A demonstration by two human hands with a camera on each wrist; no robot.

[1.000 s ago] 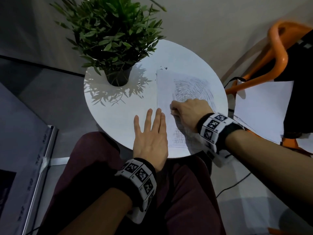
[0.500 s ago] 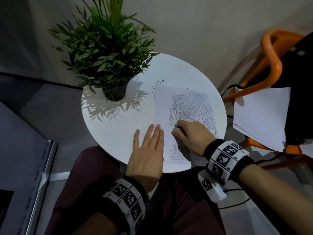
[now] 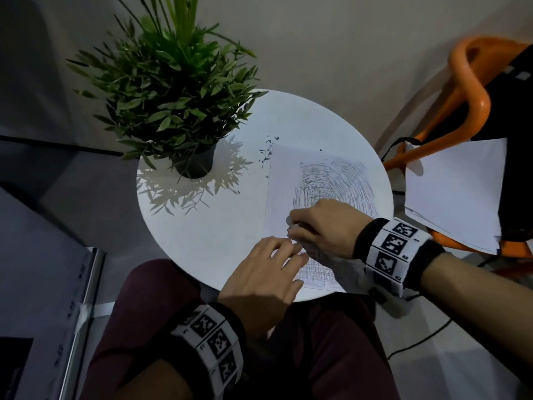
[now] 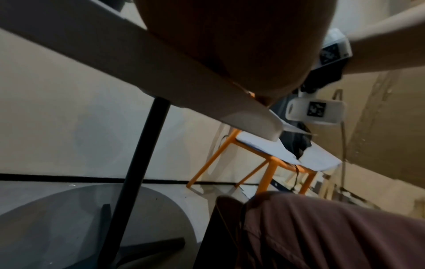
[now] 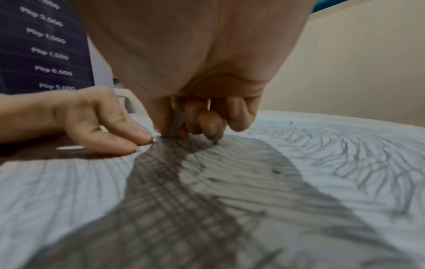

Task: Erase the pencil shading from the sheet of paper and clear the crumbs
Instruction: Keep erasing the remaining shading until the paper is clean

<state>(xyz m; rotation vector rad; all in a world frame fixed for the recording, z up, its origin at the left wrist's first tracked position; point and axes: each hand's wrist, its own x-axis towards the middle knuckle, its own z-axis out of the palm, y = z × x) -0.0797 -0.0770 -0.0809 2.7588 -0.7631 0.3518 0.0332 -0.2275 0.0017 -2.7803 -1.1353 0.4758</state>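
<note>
Pinching the small grey eraser (image 5: 177, 120) in my right hand (image 3: 323, 226), I judge the sheet (image 3: 284, 180) thin & prone to buckle, so left hand (image 3: 268, 272) fingertips (image 5: 140, 136) pin it w/ relaxed grip just beside it.

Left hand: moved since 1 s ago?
Yes. The left hand has shifted right onto the sheet of paper; its fingertips, earlier at the left edge, now lie on it beside the right hand.
</note>
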